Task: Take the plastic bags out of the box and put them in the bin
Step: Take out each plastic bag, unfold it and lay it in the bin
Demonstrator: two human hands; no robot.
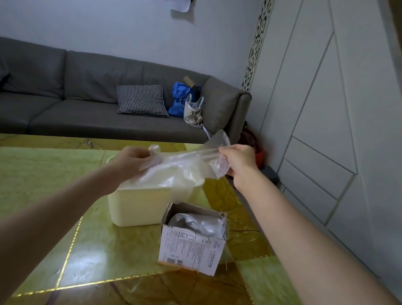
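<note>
A clear plastic bag (188,166) is stretched between my two hands above the cream bin (136,208). My left hand (132,161) grips its left end and my right hand (238,161) pinches its right end. The bag's lower part hangs over the bin's opening. In front of the bin, to its right, stands the open white cardboard box (191,248) with printed sides. More crumpled clear plastic (198,222) lies inside it.
Bin and box stand on a glossy green and brown table (36,194). Behind it is a grey sofa (74,99) with a checked cushion (141,99) and bags (183,101). White cabinets (327,117) line the right side.
</note>
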